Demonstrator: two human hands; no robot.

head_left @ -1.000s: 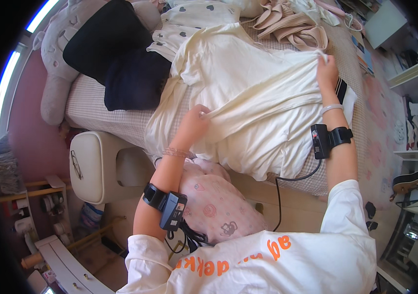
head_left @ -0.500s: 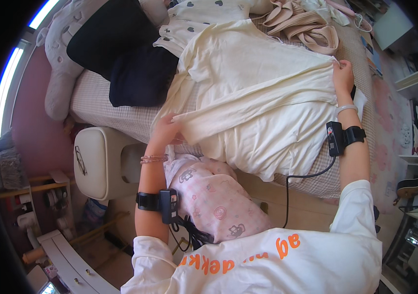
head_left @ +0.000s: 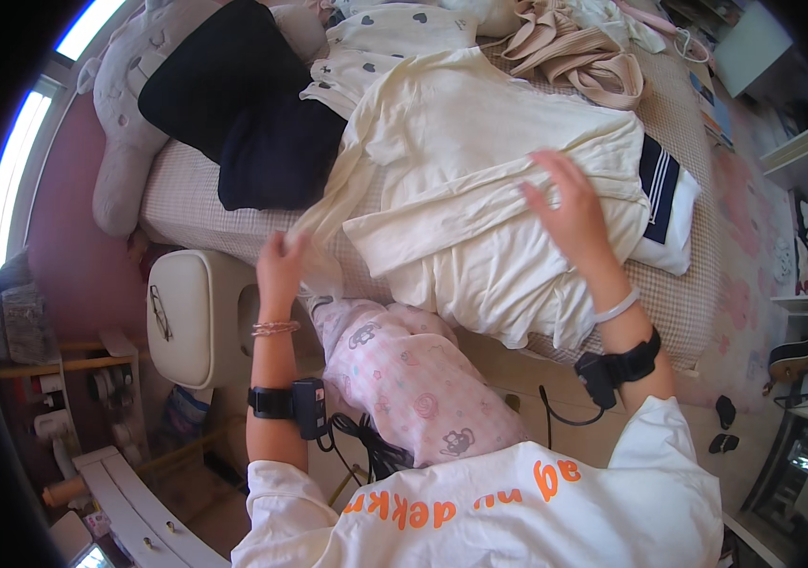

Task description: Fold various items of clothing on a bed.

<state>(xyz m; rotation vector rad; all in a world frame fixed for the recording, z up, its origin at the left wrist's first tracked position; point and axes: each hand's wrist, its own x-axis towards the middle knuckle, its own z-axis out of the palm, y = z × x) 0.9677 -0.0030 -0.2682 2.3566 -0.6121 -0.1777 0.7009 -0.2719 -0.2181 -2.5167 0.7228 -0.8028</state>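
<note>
A cream long-sleeved shirt lies spread on the bed. One of its sleeves is folded across the body, its cuff end lying near the left side. The other sleeve hangs down at the left, over the bed's near edge. My left hand is closed on that hanging sleeve, the fingertips pinching the cloth. Above the folded sleeve, my right hand is held open with fingers apart, and nothing is in it. Each forearm wears a black strap with a small box.
Dark folded clothes lie left of the shirt. A navy and white garment sits at its right. Beige ribbed clothing is heaped at the back. A cream stool with glasses on it stands left. A cable hangs from the right box.
My right hand has let go of the shirt's right edge and moved left and nearer. My left hand has left the folded sleeve's cuff and shifted left to the hanging sleeve.
</note>
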